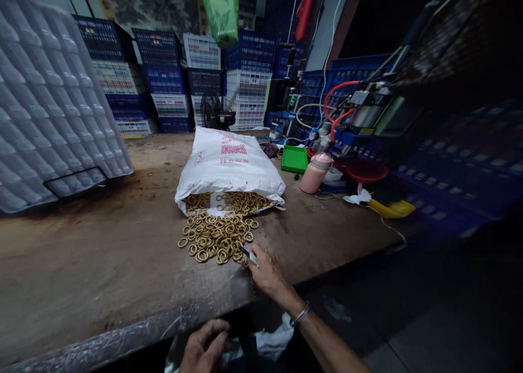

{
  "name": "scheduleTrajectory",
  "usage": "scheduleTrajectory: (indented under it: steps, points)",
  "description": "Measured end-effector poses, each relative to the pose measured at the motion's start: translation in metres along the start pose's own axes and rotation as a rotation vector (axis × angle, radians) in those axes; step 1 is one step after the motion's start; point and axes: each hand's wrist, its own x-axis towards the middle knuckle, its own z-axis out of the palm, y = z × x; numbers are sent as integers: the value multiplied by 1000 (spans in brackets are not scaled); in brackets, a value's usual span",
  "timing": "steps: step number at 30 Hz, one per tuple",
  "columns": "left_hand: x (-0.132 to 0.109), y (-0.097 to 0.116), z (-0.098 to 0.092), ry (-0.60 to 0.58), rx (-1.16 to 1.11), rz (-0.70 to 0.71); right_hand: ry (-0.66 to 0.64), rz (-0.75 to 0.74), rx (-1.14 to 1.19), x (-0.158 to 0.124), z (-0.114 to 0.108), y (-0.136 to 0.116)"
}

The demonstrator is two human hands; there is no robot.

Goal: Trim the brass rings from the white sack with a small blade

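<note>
A heap of brass rings (pixel 218 236) spills onto the wooden bench (pixel 102 253) from an open white sack (pixel 229 163) with red print. My right hand (pixel 265 272) rests at the heap's near right edge, fingers closed on a small thin tool (pixel 250 256) that touches the rings; a metal bracelet is on that wrist. My left hand (pixel 204 347) is below the bench's front edge, fingers curled on clear plastic wrap (pixel 180 346); what else it holds is hidden.
A stack of quilted white trays (pixel 49 101) leans at the left. A green tray (pixel 294 159), pink bottle (pixel 314 172), red dish (pixel 365 170) and yellow scoop (pixel 392 208) stand right of the sack, before a machine (pixel 363 109) with hoses. Blue and white crates (pixel 171 79) line the back.
</note>
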Motion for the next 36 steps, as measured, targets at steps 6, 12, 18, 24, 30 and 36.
scheduleTrajectory:
  steps: [6, 12, 18, 24, 30, 36]
  points:
    - [-2, 52, 18, 204, 106, 439, -176, 91, 595, -11, 2, -19]
    - [13, 68, 8, 27, 168, 470, -336, 215, 864, -24, 2, -38]
    - [16, 63, 6, 43, 142, 370, -348, 191, 855, -30, 4, -51]
    - [21, 54, 6, -38, -84, 57, -280, 76, 637, -32, 10, -55]
    - [18, 57, 6, -125, -202, 4, -293, 81, 641, -32, 16, -54]
    - [13, 51, 4, -180, -415, -17, -307, 70, 667, -30, 14, -57]
